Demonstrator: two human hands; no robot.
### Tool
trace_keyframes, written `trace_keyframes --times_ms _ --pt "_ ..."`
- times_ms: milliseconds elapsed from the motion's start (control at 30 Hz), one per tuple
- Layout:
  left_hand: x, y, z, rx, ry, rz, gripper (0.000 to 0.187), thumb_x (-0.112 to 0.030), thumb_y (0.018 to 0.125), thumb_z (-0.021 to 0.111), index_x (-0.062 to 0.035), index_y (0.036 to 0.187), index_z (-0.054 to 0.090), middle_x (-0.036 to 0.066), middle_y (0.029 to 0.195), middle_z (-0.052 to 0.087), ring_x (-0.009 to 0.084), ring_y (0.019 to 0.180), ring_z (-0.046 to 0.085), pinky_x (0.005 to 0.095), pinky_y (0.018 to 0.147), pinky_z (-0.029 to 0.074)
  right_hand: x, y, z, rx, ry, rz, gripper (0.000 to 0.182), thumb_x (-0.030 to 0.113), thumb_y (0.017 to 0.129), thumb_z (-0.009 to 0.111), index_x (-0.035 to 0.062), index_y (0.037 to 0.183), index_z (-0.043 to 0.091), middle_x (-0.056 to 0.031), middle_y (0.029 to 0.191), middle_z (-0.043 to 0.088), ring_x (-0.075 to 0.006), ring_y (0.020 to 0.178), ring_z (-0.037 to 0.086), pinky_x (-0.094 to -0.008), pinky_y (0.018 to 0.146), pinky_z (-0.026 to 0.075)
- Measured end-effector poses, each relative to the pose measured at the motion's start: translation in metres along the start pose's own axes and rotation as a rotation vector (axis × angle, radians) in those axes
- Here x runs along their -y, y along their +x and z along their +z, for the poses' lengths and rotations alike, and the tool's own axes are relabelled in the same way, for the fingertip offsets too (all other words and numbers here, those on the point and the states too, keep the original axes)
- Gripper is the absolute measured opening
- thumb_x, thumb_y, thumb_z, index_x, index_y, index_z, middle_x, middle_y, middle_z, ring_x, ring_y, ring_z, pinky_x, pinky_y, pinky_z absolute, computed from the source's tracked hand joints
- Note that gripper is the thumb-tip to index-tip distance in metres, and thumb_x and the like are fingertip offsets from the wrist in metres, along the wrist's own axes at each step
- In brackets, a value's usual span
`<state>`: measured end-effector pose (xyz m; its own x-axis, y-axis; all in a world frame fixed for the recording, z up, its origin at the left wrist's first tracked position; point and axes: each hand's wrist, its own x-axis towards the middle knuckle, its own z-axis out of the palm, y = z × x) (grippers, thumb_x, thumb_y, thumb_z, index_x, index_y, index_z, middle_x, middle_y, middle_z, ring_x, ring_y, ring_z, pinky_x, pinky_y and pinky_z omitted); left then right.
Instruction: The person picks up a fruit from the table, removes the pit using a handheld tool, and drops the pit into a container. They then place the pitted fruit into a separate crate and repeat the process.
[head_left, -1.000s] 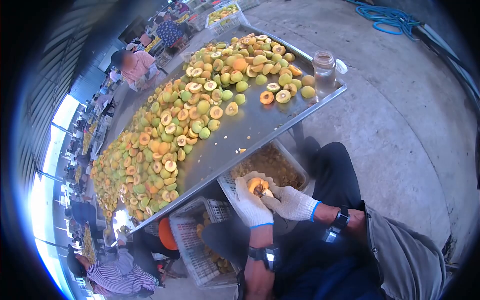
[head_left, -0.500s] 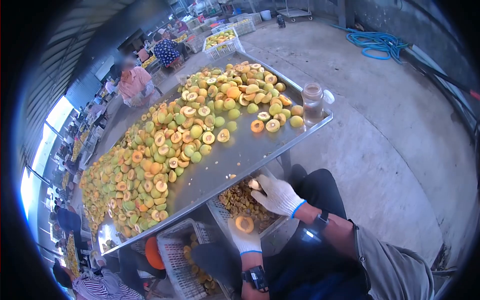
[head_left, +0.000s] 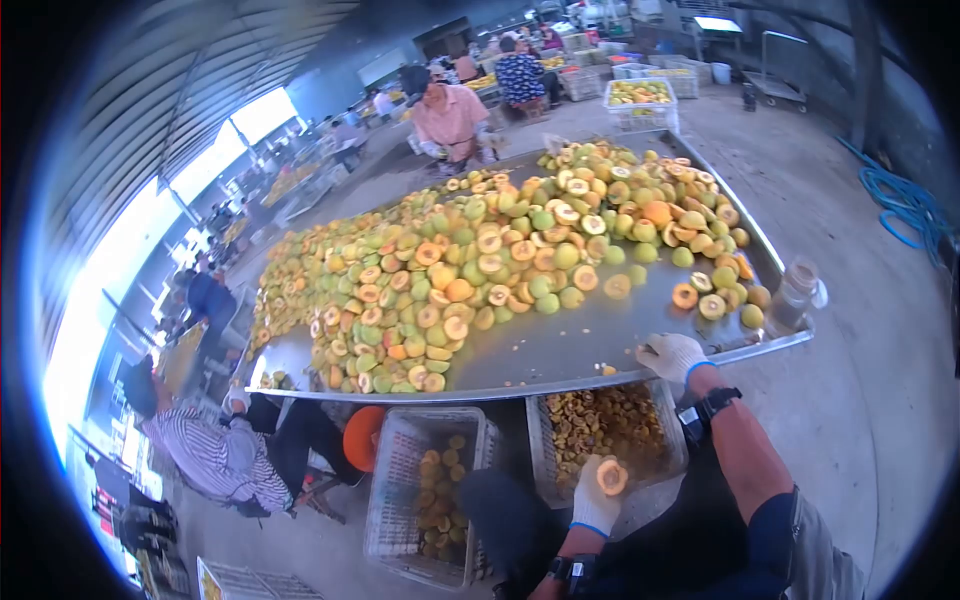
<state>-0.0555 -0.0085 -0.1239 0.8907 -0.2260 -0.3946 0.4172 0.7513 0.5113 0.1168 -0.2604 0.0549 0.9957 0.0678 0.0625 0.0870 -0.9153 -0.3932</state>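
Observation:
My left hand, in a white knit glove, has its fingers closed around an apricot half with the orange cut face turned up. It is over the near side of a crate of brown pits and scraps. My right hand, gloved too, is at the near edge of the metal table. Its fingers are curled together; whatever they may hold is hidden. Farther in on the table lies a large heap of whole and halved apricots.
A clear jar stands at the table's right corner. Left of the pit crate is another crate partly filled with fruit. A co-worker in stripes sits at left, beside an orange object; a person in pink works across the table.
My view has swung left and up. My right hand has moved from over the pit crate to the table's near edge. My left hand still holds the apricot half.

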Motion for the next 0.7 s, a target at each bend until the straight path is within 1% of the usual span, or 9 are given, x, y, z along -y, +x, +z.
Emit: trace_keyframes --times_ms 67,133,300,367,500,567,600,667,700 --pt "-0.009 -0.005 0.011 0.025 -0.042 -0.005 0.021 -0.008 0.096 0.069 -0.0007 0.113 0.06 0.015 0.106 0.069 0.0305 0.102 0.07 0.0359 0.086 0.056 -0.003 -0.002 -0.009 0.099 0.019 0.022 0.031 0.04 0.094 0.064 0.0135 0.105 0.075 -0.0164 0.104 0.074 -0.0383 0.103 0.069 -0.05 0.087 0.054" --pt "-0.036 -0.029 0.069 -0.111 0.114 -0.068 0.035 -0.039 0.109 0.05 -0.0064 0.111 0.063 0.017 0.101 0.067 0.0355 0.096 0.068 0.0502 0.08 0.058 -0.011 -0.005 -0.017 0.057 0.095 -0.035 0.034 0.041 0.094 0.063 0.0121 0.108 0.075 -0.0177 0.108 0.074 -0.0391 0.103 0.069 -0.0497 0.088 0.054" --pt "-0.053 -0.029 0.073 -0.25 -0.09 -0.229 0.038 -0.04 0.109 0.049 -0.0052 0.111 0.063 0.017 0.101 0.068 0.0378 0.097 0.068 0.0496 0.08 0.058 -0.067 -0.018 -0.044 -0.076 0.033 0.151 0.035 0.04 0.093 0.063 0.0088 0.106 0.075 -0.0191 0.104 0.074 -0.0398 0.099 0.07 -0.0505 0.087 0.054" --pt "-0.056 -0.027 0.073 -0.266 -0.125 -0.272 0.038 -0.041 0.108 0.049 -0.005 0.11 0.063 0.017 0.1 0.068 0.038 0.097 0.068 0.0492 0.079 0.058 -0.093 -0.031 -0.042 -0.1 -0.203 0.221 0.034 0.041 0.093 0.063 0.0088 0.098 0.074 -0.0184 0.097 0.074 -0.039 0.094 0.071 -0.0513 0.084 0.054" --pt "-0.049 -0.022 0.078 -0.22 -0.187 -0.299 0.039 -0.042 0.108 0.05 -0.0055 0.108 0.063 0.017 0.101 0.068 0.0377 0.097 0.068 0.0482 0.079 0.058 -0.117 -0.048 -0.041 -0.21 -0.237 0.189 0.039 0.045 0.093 0.062 0.0085 0.094 0.076 -0.0186 0.096 0.075 -0.0377 0.097 0.071 -0.0507 0.086 0.054" --pt "-0.048 -0.023 0.083 -0.208 -0.185 -0.308 0.04 -0.043 0.108 0.05 -0.0056 0.108 0.063 0.017 0.101 0.068 0.0376 0.097 0.068 0.0482 0.079 0.058 -0.117 -0.045 -0.051 0.006 -0.238 0.262 0.041 0.047 0.093 0.062 0.0093 0.098 0.077 -0.0192 0.101 0.075 -0.0374 0.1 0.071 -0.0491 0.09 0.054" --pt "-0.048 -0.024 0.088 -0.203 -0.169 -0.303 0.04 -0.043 0.108 0.05 -0.0054 0.107 0.063 0.017 0.101 0.068 0.0375 0.097 0.068 0.0483 0.079 0.058 -0.115 -0.044 -0.06 0.003 -0.24 0.266 0.041 0.047 0.093 0.062 0.0093 0.098 0.077 -0.0192 0.101 0.075 -0.0374 0.1 0.071 -0.0491 0.09 0.054" --pt "-0.049 -0.025 0.094 -0.194 -0.161 -0.293 0.04 -0.042 0.108 0.05 -0.0052 0.106 0.063 0.016 0.101 0.068 0.0375 0.096 0.068 0.0483 0.079 0.058 -0.106 -0.042 -0.082 0.255 -0.272 0.266 0.044 0.047 0.091 0.063 0.01 0.11 0.077 -0.0196 0.109 0.075 -0.0375 0.101 0.071 -0.0472 0.091 0.054" --pt "-0.051 -0.027 0.096 -0.187 -0.167 -0.281 0.04 -0.043 0.108 0.049 -0.0051 0.106 0.063 0.016 0.101 0.068 0.0373 0.096 0.068 0.0483 0.079 0.057 -0.104 -0.04 -0.089 0.256 -0.278 0.264 0.044 0.047 0.091 0.063 0.01 0.11 0.077 -0.0196 0.109 0.075 -0.0375 0.101 0.071 -0.0472 0.091 0.054"
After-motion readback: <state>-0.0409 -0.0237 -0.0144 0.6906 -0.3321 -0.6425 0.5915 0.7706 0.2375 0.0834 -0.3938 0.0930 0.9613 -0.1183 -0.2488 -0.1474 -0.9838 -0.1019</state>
